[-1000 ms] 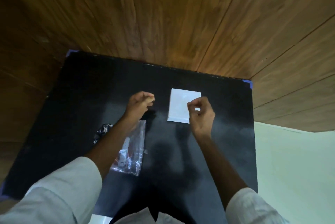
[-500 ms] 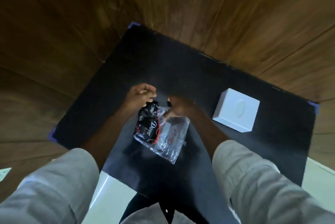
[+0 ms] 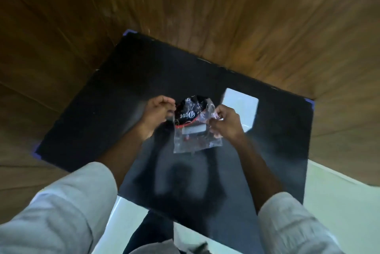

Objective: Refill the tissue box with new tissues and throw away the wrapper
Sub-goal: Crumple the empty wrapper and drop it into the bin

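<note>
A clear plastic wrapper (image 3: pixel 195 128) with a black and red printed top hangs between both hands above the black mat (image 3: pixel 127 80). My left hand (image 3: pixel 159 112) pinches its left upper edge. My right hand (image 3: pixel 225 125) pinches its right upper edge. The wrapper looks flat, and I cannot tell what is inside. A white square tissue box (image 3: pixel 240 104) stands on the mat just behind my right hand, which partly covers it.
The black mat lies on a brown wooden floor (image 3: pixel 226 17), with blue tape at its corners (image 3: pixel 128 32). A pale floor surface (image 3: pixel 339 188) shows at the lower right. My white sleeves (image 3: pixel 67 208) fill the bottom corners.
Both hands left the tissue box, took hold of the wrapper on the mat and lifted it. The view has swung, so the box now sits behind my right hand.
</note>
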